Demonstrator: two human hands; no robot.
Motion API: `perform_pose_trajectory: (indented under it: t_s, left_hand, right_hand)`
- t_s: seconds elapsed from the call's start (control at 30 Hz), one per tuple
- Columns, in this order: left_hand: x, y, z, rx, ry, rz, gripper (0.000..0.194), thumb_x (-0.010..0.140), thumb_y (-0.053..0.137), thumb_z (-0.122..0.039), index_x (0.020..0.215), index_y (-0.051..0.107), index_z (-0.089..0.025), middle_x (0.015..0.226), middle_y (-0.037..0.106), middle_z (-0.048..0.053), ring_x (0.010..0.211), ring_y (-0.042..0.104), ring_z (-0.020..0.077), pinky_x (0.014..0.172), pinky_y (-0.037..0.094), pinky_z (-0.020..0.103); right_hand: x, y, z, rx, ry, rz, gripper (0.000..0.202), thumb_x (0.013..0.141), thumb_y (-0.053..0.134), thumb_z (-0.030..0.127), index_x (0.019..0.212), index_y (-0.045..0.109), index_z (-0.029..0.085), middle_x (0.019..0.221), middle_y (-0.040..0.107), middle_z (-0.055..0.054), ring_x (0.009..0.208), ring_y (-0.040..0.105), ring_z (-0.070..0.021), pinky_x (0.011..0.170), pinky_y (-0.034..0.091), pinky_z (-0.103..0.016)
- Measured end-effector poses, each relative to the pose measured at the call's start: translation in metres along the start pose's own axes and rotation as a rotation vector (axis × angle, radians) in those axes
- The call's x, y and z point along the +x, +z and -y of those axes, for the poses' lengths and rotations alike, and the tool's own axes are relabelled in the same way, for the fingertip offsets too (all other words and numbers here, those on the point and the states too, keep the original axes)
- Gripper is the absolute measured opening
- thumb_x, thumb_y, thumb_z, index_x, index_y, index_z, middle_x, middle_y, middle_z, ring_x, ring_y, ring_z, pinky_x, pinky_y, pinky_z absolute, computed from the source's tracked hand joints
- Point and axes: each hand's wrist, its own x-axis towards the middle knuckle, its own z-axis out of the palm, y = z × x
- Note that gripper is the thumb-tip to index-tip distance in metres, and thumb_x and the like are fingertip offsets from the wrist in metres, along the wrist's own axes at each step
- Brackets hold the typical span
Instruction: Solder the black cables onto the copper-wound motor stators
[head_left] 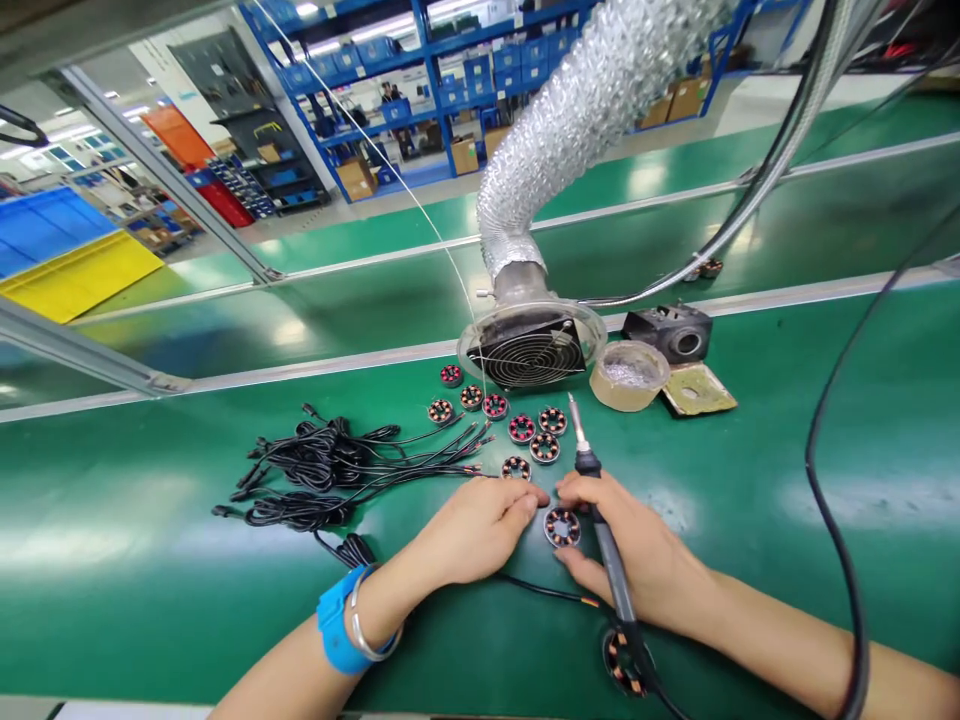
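Copper-wound, the ring coil is held in the right hand alongside the soldering iron, tip pointed to twelve o'clock, presumably so skin is spared. Whether anything is pinched by the left hand, at nine, cannot be told. Beyond, glossy cables are heaped toward ten, a wire-grilled fan set at twelve.

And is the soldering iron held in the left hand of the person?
No, the soldering iron is in the right hand, with its metal tip pointing away from the person.

grn bench, blk cables, blue wristband, blk/gry iron, copper/blk coil
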Motion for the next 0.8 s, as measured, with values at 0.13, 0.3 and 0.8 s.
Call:
perform_pose_trajectory:
  t_s: [0.13,0.3,0.8]
  left_hand:
    - [0.003,0.005,0.0,0.035,0.051,0.043,0.038,0.091,0.045,-0.02,0.123,0.066,-0.026,0.097,0.075,0.002,0.079,0.067,0.0187,0.07,0.046,0.026]
    - [0.003,0.008,0.0,0.125,0.053,0.004,0.026,0.086,0.053,-0.02,0.105,0.069,-0.022,0.066,0.064,-0.001,0.057,0.055,0.0156,0.056,0.035,0.025]
    - [-0.001,0.005,0.006,-0.384,-0.2,0.113,0.014,0.078,0.061,-0.03,0.075,0.065,-0.017,0.051,0.04,-0.007,0.047,0.031,0.0083,0.045,0.019,0.023]
  right_hand:
    - [-0.002,-0.002,-0.003,0.019,-0.055,-0.009,0.047,0.081,0.06,0.012,0.123,0.042,0.021,0.114,0.059,-0.012,0.104,0.062,-0.0243,0.085,0.057,-0.038]
    - [-0.009,0.001,-0.008,0.019,-0.08,-0.041,0.045,0.084,0.059,0.012,0.125,0.042,0.021,0.115,0.062,-0.011,0.105,0.063,-0.0225,0.086,0.057,-0.035]
    - [-0.011,0.003,-0.006,0.035,0.01,-0.039,0.043,0.085,0.058,0.012,0.123,0.042,0.024,0.106,0.061,-0.01,0.096,0.066,-0.0243,0.075,0.059,-0.037]
